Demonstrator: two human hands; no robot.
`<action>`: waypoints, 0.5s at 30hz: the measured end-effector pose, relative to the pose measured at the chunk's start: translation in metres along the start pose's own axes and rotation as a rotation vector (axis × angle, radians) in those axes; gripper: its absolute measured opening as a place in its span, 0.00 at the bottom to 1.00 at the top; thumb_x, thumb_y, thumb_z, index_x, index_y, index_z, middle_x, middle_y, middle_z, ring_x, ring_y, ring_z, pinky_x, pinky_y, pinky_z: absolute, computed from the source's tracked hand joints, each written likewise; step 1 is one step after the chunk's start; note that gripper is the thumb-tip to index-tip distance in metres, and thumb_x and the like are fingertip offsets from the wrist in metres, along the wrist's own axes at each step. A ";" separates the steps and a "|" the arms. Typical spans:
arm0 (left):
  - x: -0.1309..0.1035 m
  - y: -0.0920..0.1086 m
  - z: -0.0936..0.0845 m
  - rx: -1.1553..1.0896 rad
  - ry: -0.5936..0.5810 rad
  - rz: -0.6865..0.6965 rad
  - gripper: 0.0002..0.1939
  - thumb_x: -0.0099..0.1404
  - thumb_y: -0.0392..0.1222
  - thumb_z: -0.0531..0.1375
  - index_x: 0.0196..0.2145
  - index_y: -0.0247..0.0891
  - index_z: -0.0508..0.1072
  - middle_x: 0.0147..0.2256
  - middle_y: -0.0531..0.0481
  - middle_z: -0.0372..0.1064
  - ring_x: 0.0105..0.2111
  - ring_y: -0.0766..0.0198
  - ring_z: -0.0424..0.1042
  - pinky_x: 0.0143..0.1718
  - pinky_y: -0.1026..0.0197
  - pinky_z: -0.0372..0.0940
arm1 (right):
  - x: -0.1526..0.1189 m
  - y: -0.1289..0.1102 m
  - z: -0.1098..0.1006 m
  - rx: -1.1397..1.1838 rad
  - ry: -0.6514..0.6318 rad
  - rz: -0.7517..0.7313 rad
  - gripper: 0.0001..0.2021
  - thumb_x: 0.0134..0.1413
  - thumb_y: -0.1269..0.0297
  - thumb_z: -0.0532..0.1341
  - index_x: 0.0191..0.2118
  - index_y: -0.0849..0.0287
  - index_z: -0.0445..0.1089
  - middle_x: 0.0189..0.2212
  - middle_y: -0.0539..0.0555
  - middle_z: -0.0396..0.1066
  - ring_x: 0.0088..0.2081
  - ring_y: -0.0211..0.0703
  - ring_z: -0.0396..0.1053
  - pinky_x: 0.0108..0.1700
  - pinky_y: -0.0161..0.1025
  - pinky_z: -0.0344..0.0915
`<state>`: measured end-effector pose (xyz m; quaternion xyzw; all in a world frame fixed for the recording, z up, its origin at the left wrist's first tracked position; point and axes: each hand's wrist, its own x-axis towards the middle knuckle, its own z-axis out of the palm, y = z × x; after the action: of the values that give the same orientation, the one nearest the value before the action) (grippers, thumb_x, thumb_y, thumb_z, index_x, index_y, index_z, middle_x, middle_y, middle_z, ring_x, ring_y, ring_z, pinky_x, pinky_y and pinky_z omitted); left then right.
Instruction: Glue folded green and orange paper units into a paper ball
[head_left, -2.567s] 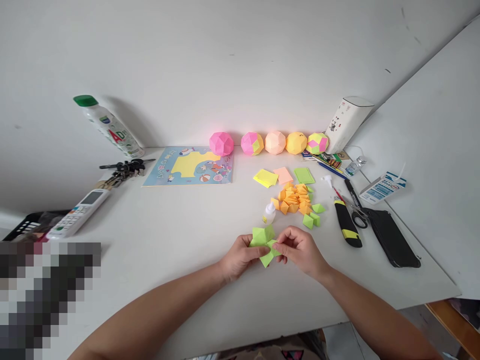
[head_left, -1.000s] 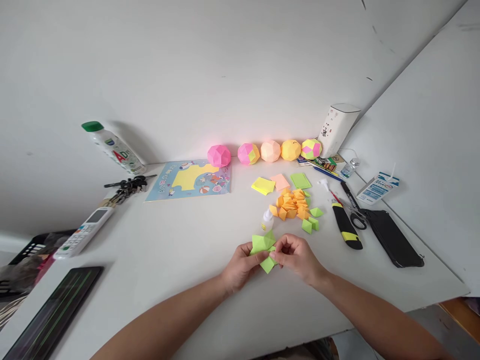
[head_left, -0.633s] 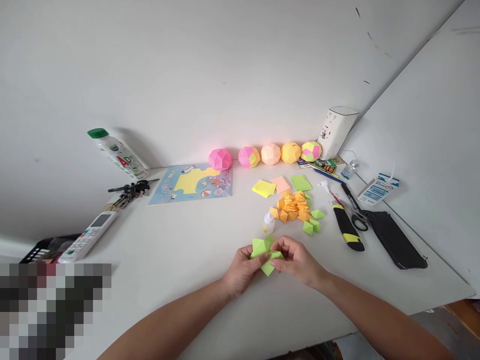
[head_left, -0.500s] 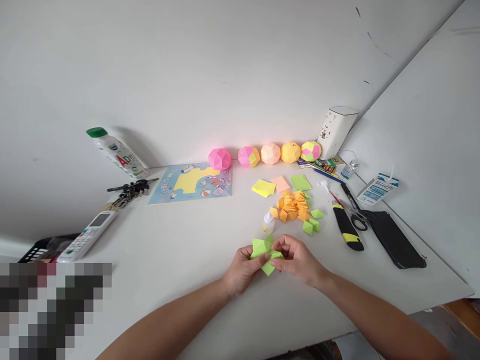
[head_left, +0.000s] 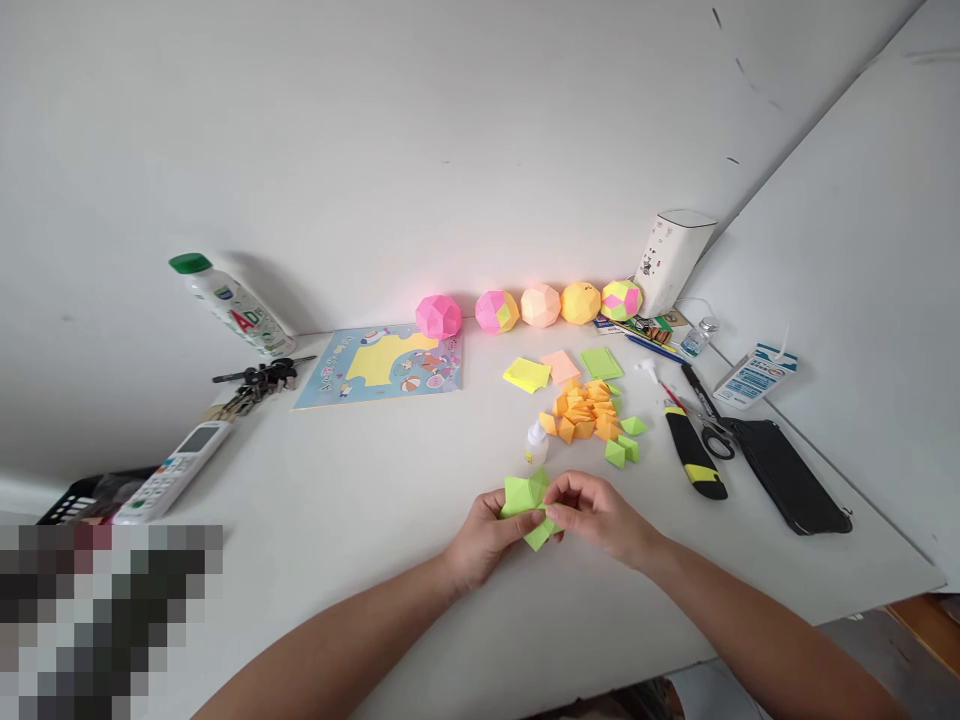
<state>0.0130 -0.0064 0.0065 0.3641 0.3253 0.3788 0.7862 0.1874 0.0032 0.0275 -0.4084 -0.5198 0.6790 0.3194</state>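
A light green folded-paper piece with several points is held low over the front of the table. My left hand grips it from the left, thumb lying across its middle. On its right side, my right hand pinches the paper between thumb and fingers, which hide part of it. Just beyond the hands stands a small white glue bottle. Orange folded-paper units lie heaped behind it, with a few green folded units at the heap's right.
Paper balls line the wall. Sticky-note stacks lie before them. A utility knife, scissors, a black pouch and a carton are on the right. At left are a bottle, keys and a remote.
The right thumb has shifted slightly up and over the green paper's right part, covering more of it. My left hand keeps its hold, nearly unmoved.
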 end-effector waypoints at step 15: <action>0.000 -0.001 -0.005 -0.034 0.035 -0.077 0.13 0.49 0.43 0.69 0.31 0.32 0.76 0.27 0.48 0.73 0.28 0.63 0.69 0.32 0.60 0.63 | 0.007 0.000 -0.009 -0.322 0.377 -0.240 0.11 0.55 0.54 0.59 0.36 0.57 0.66 0.31 0.53 0.67 0.34 0.43 0.67 0.35 0.39 0.67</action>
<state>0.0099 -0.0051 0.0029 0.3310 0.3462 0.3599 0.8006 0.1924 0.0129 0.0248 -0.5088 -0.5970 0.4567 0.4196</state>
